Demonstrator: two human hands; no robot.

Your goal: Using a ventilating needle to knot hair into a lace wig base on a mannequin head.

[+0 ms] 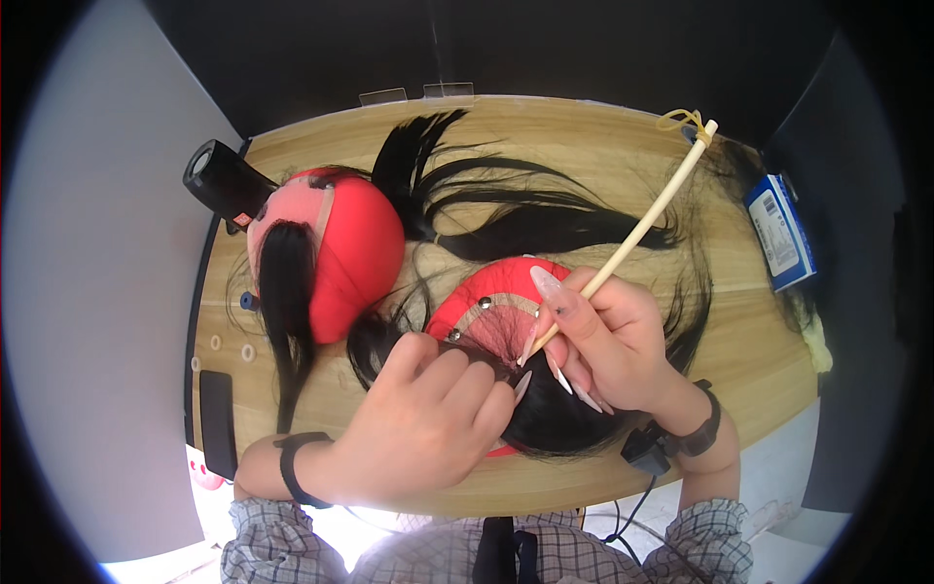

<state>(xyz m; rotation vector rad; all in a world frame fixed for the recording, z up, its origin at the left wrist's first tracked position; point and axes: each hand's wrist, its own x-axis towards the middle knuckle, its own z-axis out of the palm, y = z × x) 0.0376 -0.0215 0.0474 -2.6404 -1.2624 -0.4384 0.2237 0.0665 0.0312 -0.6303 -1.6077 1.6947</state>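
**Two red wig blocks on a wooden table, hands working at the nearer one**

Wooden table (749, 360), light grain, rounded edge, fills the middle of the view; dark partition behind, pale wall to the left.

Long black hair (545, 219) fans across the tabletop from centre toward the right edge, some strands trailing past the stick.

Far red wig block (365, 248) lies at left-centre on the table, a lock of black hair draped down its pink-netted side. A black cylindrical device (224, 182) sits just beside its upper left.

Near red wig block (496, 292) lies at table centre, close to the front edge, under both hands. A patch of net with pale banding and metal pins shows on top; black hair covers its lower half.

Left hand (423, 419) lies on the near block's hair, fingers curled together and pressing the dark strands down; black band on the wrist.

Right hand (618, 341) grips a slim wooden stick (647, 219) pen-fashion, fingers closed narrow round the shaft, long pale nails showing. The stick's lower tip meets the net patch; its upper end, with a yellow loop, points to the table's far right. Black wrist strap with a cable.

Blue-and-white box (781, 232) at the table's right edge, well apart from the hands.
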